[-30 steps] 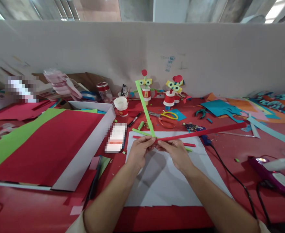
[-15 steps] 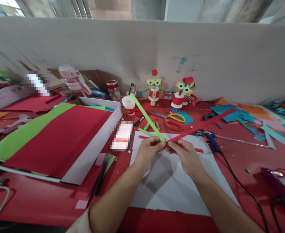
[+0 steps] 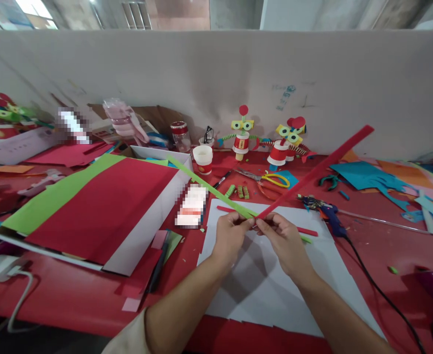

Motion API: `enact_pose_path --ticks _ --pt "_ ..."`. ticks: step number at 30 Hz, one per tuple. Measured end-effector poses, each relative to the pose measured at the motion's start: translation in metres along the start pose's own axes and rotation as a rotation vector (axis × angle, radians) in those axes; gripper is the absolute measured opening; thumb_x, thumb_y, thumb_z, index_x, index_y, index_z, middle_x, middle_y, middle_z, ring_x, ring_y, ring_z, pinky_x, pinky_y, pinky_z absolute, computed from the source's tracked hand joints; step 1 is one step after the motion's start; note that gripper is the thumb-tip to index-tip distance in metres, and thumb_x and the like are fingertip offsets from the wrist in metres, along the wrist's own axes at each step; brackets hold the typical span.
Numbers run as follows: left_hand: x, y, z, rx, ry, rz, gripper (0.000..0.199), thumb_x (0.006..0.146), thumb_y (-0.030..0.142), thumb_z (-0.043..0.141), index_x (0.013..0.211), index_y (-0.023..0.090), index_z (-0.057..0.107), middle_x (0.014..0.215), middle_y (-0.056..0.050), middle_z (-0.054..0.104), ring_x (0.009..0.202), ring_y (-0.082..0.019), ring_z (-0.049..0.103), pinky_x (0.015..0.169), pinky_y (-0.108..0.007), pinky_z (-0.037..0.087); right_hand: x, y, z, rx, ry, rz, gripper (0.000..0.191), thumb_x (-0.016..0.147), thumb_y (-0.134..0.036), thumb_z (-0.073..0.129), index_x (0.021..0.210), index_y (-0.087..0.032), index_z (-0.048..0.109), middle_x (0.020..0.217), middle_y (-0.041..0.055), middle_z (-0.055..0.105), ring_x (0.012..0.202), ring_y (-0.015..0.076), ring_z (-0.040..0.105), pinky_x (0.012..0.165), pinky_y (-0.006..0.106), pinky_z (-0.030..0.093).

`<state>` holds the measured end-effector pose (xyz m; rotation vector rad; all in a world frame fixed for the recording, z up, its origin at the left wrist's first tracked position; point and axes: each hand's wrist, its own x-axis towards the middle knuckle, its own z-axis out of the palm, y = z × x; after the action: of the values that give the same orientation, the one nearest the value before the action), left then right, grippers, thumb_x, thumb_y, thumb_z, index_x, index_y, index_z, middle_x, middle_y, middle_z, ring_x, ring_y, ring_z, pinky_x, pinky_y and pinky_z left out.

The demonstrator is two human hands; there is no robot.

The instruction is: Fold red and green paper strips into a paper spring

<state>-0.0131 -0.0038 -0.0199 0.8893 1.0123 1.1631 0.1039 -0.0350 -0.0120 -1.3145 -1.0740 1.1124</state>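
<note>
Above the white paper sheet (image 3: 264, 290), my two hands meet with their fingertips pinched together. My left hand (image 3: 233, 236) is closed on a green paper strip (image 3: 209, 187) that slants up to the left. A red paper strip (image 3: 316, 172) rises to the right from my right hand (image 3: 283, 241), which is closed on it. The two strips meet at their lower ends between my fingertips; the exact join is partly hidden. Behind my hands, another red strip (image 3: 308, 231) and a green strip (image 3: 305, 239) lie on the sheet.
An open white box (image 3: 157, 216) with red and green paper stands on the left. Behind are a paper cup (image 3: 202, 158), scissors (image 3: 275, 180), pliers (image 3: 248, 173) and cup figures (image 3: 241, 142). A blue glue gun (image 3: 332, 219) with its cord lies on the right.
The green strip has swung lower to the left, and the red strip has tilted up more steeply. Both hands stay pinched together. The whole view has shifted slightly.
</note>
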Motion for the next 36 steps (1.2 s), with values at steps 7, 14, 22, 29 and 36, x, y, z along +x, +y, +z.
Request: enact_pose_path --ticks 7,14,22,29,36 --pt "-0.007 0.010 0.005 -0.056 -0.135 -0.017 0.011 0.062 0.026 0.073 0.062 0.016 0.068 0.060 -0.002 0.063 0.060 -0.014 0.053 0.061 -0.028 0.040 0.005 0.000 -0.010 -0.133 0.058 -0.089 0.023 0.075 -0.040 0.067 0.071 -0.019 0.059 0.061 -0.0001 0.060 0.059 0.0145 0.054 0.058 0.027 0.043" --pt "-0.003 0.009 0.002 -0.024 -0.150 0.013 0.013 0.064 0.028 0.071 0.061 0.015 0.068 0.060 -0.003 0.063 0.060 -0.014 0.053 0.060 -0.028 0.039 0.001 -0.004 -0.008 -0.090 0.033 -0.093 0.021 0.077 -0.040 0.065 0.077 -0.019 0.063 0.069 0.0011 0.064 0.065 0.0149 0.056 0.064 0.028 0.044" --pt "-0.007 0.010 0.005 0.172 -0.147 0.222 0.011 0.070 0.026 0.066 0.061 0.019 0.068 0.063 -0.003 0.063 0.064 -0.016 0.055 0.062 -0.027 0.041 0.007 0.004 -0.008 0.057 0.067 -0.024 0.024 0.069 -0.040 0.072 0.069 -0.018 0.063 0.062 0.0004 0.060 0.059 0.0133 0.052 0.058 0.027 0.042" --pt "-0.005 0.005 0.006 -0.053 -0.212 0.017 0.010 0.068 0.025 0.068 0.067 0.015 0.069 0.067 -0.004 0.065 0.066 -0.016 0.056 0.067 -0.029 0.043 0.006 0.004 -0.005 0.068 0.072 -0.030 0.022 0.071 -0.041 0.070 0.073 -0.019 0.064 0.067 -0.0002 0.062 0.062 0.0134 0.052 0.061 0.027 0.041" --pt "0.002 0.007 -0.003 -0.066 -0.179 -0.099 0.017 0.062 0.018 0.070 0.079 0.016 0.071 0.077 -0.005 0.068 0.068 -0.013 0.058 0.068 -0.027 0.041 0.013 0.002 -0.013 0.170 0.204 0.027 0.028 0.064 -0.044 0.074 0.069 -0.020 0.061 0.062 -0.0004 0.060 0.059 0.0142 0.053 0.057 0.027 0.041"
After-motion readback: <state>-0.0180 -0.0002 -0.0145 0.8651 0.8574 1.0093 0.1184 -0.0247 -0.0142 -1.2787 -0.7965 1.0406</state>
